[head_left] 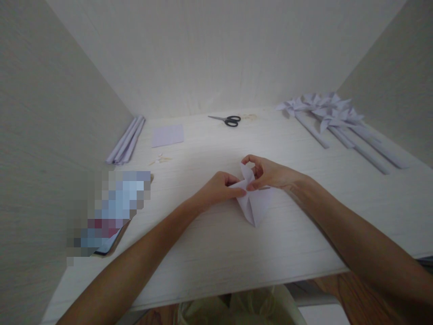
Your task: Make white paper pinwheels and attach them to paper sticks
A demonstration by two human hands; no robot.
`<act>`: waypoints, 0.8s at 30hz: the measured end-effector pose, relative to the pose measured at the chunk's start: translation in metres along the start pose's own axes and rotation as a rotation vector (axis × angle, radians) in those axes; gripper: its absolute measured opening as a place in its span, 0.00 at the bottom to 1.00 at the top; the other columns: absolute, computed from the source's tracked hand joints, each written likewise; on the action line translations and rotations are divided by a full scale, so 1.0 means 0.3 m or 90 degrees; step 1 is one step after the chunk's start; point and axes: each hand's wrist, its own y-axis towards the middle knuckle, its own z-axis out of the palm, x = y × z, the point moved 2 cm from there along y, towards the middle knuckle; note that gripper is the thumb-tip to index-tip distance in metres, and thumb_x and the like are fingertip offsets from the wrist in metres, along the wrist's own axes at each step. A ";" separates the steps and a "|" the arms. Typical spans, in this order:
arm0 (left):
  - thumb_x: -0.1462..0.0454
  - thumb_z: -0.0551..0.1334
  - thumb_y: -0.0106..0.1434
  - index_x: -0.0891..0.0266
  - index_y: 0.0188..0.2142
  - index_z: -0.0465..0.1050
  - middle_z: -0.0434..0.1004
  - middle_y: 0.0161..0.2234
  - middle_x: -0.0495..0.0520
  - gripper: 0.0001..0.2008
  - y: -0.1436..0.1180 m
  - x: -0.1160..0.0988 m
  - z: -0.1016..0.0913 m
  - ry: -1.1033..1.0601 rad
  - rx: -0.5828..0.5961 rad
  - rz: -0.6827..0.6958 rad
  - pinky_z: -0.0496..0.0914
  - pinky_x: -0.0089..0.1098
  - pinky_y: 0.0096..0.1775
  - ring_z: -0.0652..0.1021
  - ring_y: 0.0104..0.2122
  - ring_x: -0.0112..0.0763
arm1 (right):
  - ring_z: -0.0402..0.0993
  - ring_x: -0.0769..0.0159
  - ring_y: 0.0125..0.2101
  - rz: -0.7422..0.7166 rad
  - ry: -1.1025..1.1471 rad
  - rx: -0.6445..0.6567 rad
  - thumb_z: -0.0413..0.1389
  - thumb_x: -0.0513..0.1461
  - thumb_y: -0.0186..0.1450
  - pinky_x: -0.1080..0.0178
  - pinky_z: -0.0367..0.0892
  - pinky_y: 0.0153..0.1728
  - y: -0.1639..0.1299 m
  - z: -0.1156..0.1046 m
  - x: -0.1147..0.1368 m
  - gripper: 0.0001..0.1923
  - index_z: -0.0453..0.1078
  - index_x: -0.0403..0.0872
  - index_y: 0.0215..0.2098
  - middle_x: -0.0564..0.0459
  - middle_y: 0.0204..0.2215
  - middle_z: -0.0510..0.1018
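Observation:
A white paper pinwheel head [256,208], partly folded, is held just over the middle of the table between both hands. My left hand [219,189] is closed on its left side, the thumb pressing near the centre. With thumb and fingers my right hand [265,173] pinches the paper by the centre and an upright folded point. One cut flap spreads down toward the table's front edge. The fingertips and folds hide the exact centre.
Scissors [228,120] with black handles lie at the back. A paper square [168,135] and rolled paper sticks [126,140] lie back left. Several finished pinwheels [338,118] on sticks are at the right. A blurred phone-like device [117,212] is at the left.

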 end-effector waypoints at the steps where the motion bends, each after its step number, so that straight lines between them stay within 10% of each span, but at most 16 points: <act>1: 0.62 0.60 0.45 0.65 0.18 0.71 0.64 0.15 0.46 0.07 0.001 0.002 0.000 0.001 0.002 0.002 0.54 0.25 0.19 0.63 0.16 0.22 | 0.66 0.74 0.13 -0.001 0.001 -0.002 0.61 0.30 0.39 0.73 0.59 0.12 0.000 0.000 0.000 0.28 0.56 0.49 0.36 0.63 0.16 0.72; 24: 0.65 0.61 0.43 0.66 0.19 0.72 0.67 0.16 0.46 0.04 0.007 0.008 -0.004 -0.068 -0.062 -0.035 0.57 0.25 0.22 0.65 0.18 0.22 | 0.66 0.74 0.14 -0.004 0.047 0.004 0.62 0.34 0.43 0.73 0.59 0.13 -0.001 -0.014 0.001 0.25 0.57 0.49 0.37 0.61 0.18 0.73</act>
